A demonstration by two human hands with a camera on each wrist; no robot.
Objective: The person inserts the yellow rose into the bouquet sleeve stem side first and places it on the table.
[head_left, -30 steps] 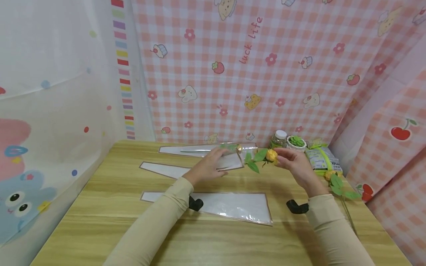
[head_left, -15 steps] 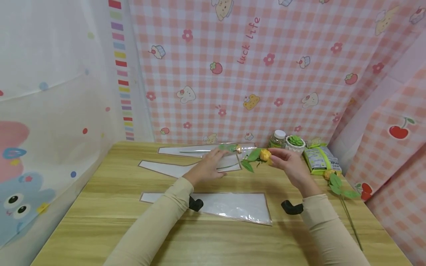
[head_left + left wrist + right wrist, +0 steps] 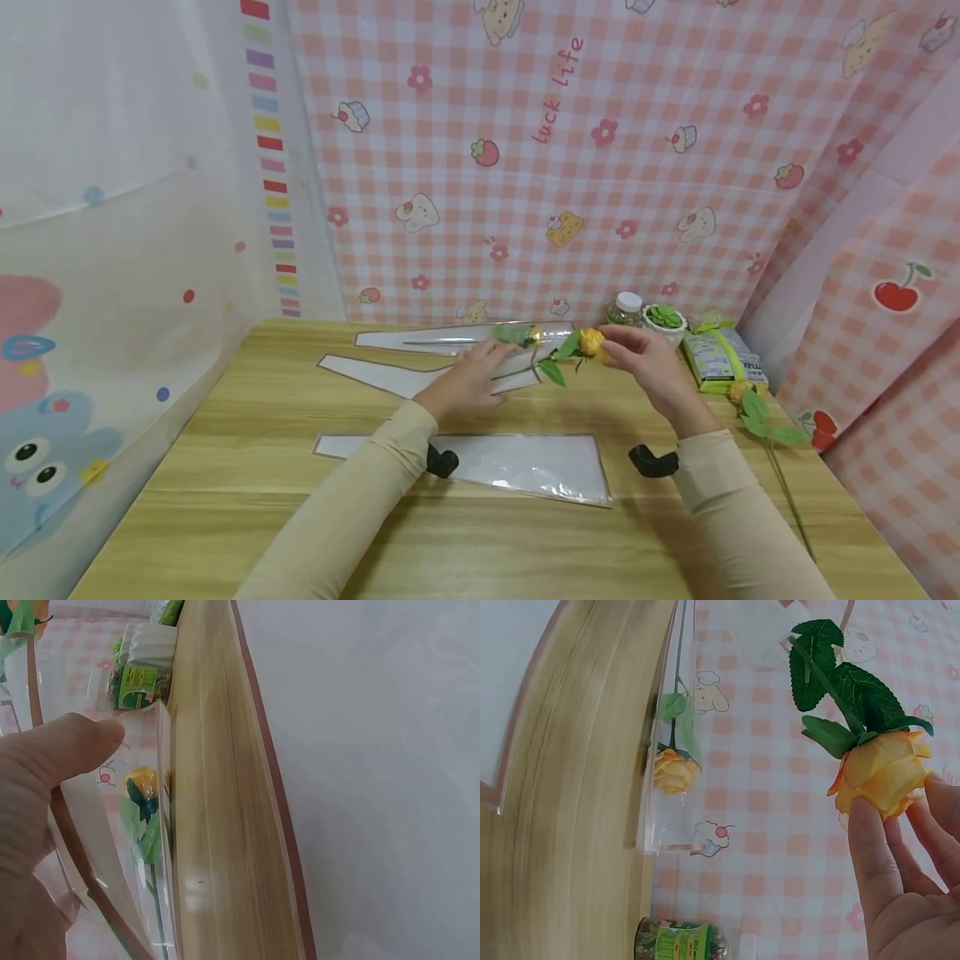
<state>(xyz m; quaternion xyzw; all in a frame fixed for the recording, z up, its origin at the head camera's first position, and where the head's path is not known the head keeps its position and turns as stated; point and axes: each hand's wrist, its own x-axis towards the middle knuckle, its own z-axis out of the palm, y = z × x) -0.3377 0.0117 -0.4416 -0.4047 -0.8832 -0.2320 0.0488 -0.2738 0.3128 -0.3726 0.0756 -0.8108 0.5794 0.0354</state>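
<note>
A yellow rose (image 3: 592, 342) is pinched at its bloom by the right hand (image 3: 651, 367); in the right wrist view the fingertips touch the petals of the rose (image 3: 885, 769), its leaves pointing up and away. The rose's stem runs leftward into a clear, brown-edged sleeve (image 3: 375, 377). The left hand (image 3: 468, 375) holds that sleeve near its wide end, and in the left wrist view the thumb of the left hand (image 3: 45, 772) lies over the sleeve's edge. Behind it lies another sleeve (image 3: 382, 339) with a yellow rose inside (image 3: 676, 771).
A flat sleeve (image 3: 540, 467) lies nearer the front. Another yellow rose (image 3: 757, 406) lies along the table's right side. At the back right stand a white-lidded jar (image 3: 626, 309), a potted succulent (image 3: 664, 317) and a green-grey packet (image 3: 723, 360).
The right hand has moved left with the rose, and more of the stem lies within the sleeve. The left hand has stayed nearly in place, while the held sleeve has tilted a little.
</note>
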